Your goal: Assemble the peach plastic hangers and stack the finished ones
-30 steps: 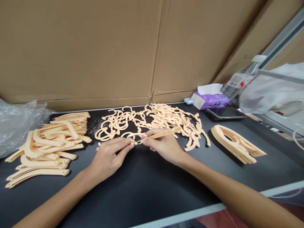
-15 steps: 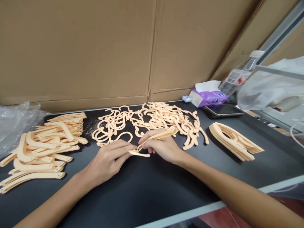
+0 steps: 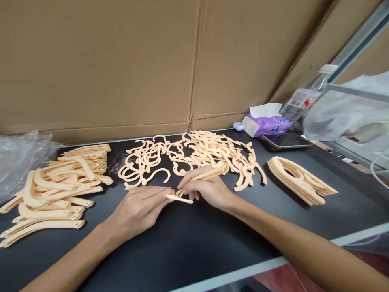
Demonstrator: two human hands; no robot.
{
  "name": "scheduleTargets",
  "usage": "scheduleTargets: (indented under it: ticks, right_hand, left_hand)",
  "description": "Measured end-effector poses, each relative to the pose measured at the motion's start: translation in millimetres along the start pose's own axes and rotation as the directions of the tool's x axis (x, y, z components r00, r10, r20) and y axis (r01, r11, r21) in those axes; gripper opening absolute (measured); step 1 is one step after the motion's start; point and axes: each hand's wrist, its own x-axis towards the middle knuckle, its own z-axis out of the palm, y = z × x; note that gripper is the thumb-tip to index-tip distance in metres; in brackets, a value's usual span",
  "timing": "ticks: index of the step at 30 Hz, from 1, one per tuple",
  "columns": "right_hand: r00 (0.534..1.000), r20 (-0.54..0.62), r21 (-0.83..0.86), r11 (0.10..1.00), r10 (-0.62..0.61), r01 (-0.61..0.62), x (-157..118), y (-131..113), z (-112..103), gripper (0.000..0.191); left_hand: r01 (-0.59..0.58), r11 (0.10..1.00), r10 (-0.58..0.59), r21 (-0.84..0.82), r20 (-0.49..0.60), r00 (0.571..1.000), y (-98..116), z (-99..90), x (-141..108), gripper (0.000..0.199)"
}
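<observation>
My right hand [image 3: 211, 190] is closed around a long cream plastic hanger arm [image 3: 209, 173], which slants down toward my left fingers. In the pinched fingertips of my left hand [image 3: 142, 207] is a small cream plastic hook [image 3: 180, 199], seen nearly edge-on. The two parts meet at the fingertips; the exact joint is hidden there. Just behind my hands lie a heap of loose cream hooks [image 3: 156, 175] and a pile of short curved pieces [image 3: 212, 146]. More hanger arms [image 3: 57, 190] are piled at the left.
A stack of folded hangers [image 3: 294, 182] lies on the black table [image 3: 194, 251] at the right. Behind it are a phone [image 3: 285, 140], a purple tissue pack [image 3: 267, 125] and a plastic bottle [image 3: 306, 97]. Clear plastic wrap [image 3: 24, 162] sits far left; cardboard [image 3: 121, 61] stands behind.
Both hands stay together over the same spot. My left hand has shifted slightly, its fingers lying lower, and the two parts have moved only a little.
</observation>
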Motion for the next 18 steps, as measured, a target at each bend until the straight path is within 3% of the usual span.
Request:
scheduleTargets:
  ticks: [4,18]
  right_hand:
    - [1.000,-0.006,0.013,1.000,0.025,-0.025,0.4,1.3,-0.2,0.012]
    - [0.996,-0.039,0.191,0.979,0.079,-0.070,-3.8,0.9,9.5,0.009]
  left_hand:
    - [0.017,0.999,-0.017,0.031,0.005,1.000,2.0,0.2,0.1,0.018]
    - [0.001,0.987,0.026,0.162,-0.167,0.986,3.6,0.3,3.2,0.011]
